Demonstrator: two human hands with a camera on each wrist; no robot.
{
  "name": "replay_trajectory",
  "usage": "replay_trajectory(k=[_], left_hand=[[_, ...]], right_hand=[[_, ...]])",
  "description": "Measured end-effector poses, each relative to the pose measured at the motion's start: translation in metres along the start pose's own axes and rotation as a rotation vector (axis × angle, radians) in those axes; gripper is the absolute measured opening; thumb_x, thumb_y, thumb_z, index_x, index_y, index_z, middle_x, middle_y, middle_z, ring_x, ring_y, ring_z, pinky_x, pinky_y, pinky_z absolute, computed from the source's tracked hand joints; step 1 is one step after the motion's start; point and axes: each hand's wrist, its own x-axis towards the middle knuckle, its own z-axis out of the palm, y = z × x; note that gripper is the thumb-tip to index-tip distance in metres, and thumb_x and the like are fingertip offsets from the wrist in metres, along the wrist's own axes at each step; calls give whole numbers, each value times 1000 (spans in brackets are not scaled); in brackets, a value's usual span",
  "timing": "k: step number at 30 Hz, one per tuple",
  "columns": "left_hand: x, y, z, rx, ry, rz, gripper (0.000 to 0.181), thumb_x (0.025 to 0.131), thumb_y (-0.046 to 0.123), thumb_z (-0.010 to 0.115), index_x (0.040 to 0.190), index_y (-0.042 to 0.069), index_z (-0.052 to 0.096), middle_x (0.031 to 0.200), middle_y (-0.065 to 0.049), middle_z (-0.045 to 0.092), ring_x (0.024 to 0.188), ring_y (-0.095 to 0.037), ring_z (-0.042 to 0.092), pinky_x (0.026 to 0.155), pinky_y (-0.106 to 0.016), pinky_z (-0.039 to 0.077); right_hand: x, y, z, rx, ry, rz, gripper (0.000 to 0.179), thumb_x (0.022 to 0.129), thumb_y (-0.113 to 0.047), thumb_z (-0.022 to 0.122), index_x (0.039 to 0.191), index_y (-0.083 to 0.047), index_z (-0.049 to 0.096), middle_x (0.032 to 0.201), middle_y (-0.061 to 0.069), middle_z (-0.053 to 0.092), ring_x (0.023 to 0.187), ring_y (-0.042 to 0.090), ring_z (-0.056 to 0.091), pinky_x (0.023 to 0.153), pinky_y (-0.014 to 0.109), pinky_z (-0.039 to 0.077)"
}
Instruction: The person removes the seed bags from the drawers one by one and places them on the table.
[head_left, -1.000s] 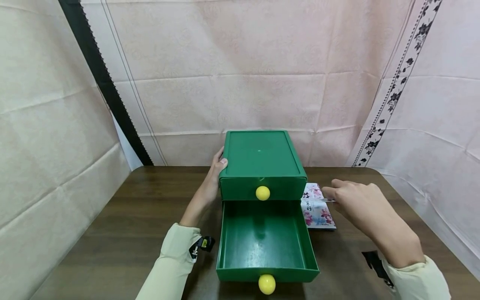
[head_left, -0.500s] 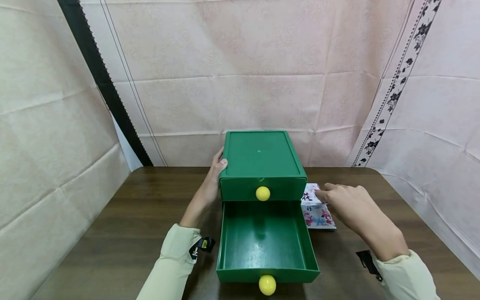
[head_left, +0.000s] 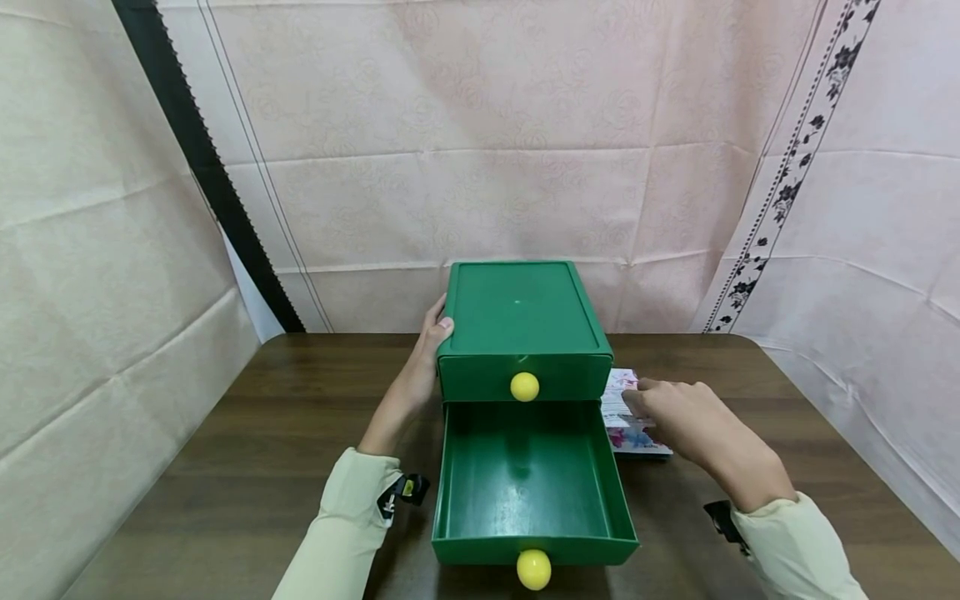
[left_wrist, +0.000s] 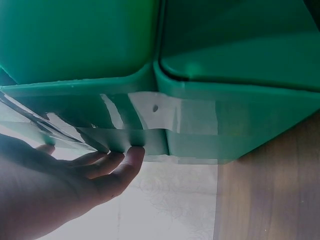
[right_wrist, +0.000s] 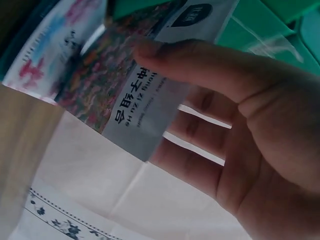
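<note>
A green two-drawer box (head_left: 525,308) with yellow knobs stands on the table. Its lower drawer (head_left: 532,475) is pulled out, its inside bare. My left hand (head_left: 420,367) rests against the box's left side; in the left wrist view its fingertips (left_wrist: 134,152) touch the taped wall. My right hand (head_left: 678,417) pinches a seed packet (right_wrist: 95,85) with flower photos and dark lettering between thumb and fingers. The packet is over a booklet (head_left: 637,440) with a pink and blue floral cover, lying right of the box and partly hidden.
The brown wooden table (head_left: 262,467) spreads under everything. Pale patterned cloth (head_left: 480,150) hangs behind and on both sides. Clear tape (left_wrist: 195,117) runs across the box's side. The open drawer's lower knob (head_left: 534,569) juts toward me.
My right hand has moved left and slightly toward me with the seed packet, which now covers more of the booklet's front. The left hand and the box have stayed put.
</note>
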Motion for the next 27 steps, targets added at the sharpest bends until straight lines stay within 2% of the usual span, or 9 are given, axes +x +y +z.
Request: replay_trajectory(k=[7, 11, 15, 19, 24, 27], left_hand=[[-1, 1, -2, -1, 8, 2, 74, 106, 52, 26, 170, 24, 3, 173, -13, 10, 157, -36, 14, 122, -68, 15], [-1, 0, -3, -15, 6, 3, 75, 106, 51, 27, 170, 21, 2, 173, -14, 11, 157, -35, 15, 123, -66, 15], [-1, 1, -2, -16, 9, -6, 75, 106, 51, 28, 170, 22, 3, 173, -13, 11, 157, -35, 15, 123, -66, 16], [-1, 1, -1, -18, 6, -14, 74, 106, 51, 27, 170, 24, 3, 173, -13, 11, 157, -35, 15, 122, -67, 17], [-1, 1, 0, -15, 1, -17, 75, 106, 51, 28, 170, 22, 2, 172, -15, 13, 157, -37, 17, 123, -66, 18], [-1, 1, 1, -7, 4, -22, 75, 105, 51, 28, 170, 23, 3, 172, -15, 13, 156, -37, 17, 122, -67, 18]], right_hand=[[6, 1, 17, 24, -72, 7, 37, 76, 4, 88, 89, -19, 62, 84, -2, 61, 64, 13, 57, 51, 37, 46], [11, 1, 25, 41, -175, 40, 34, 81, 8, 83, 96, -15, 63, 89, 3, 60, 73, 19, 61, 57, 42, 52], [14, 0, 30, 65, -266, 81, 34, 86, 11, 76, 110, -10, 66, 104, 14, 65, 91, 32, 69, 68, 51, 58], [14, -1, 36, 97, -292, 98, 31, 90, 11, 70, 112, -9, 64, 114, 20, 66, 102, 39, 69, 75, 58, 58], [12, -2, 41, 124, -309, 102, 26, 93, 11, 66, 108, -9, 62, 112, 19, 65, 101, 39, 68, 77, 58, 57], [13, -2, 41, 153, -364, 131, 33, 91, 13, 69, 119, -5, 65, 120, 22, 65, 105, 41, 68, 80, 60, 57]])
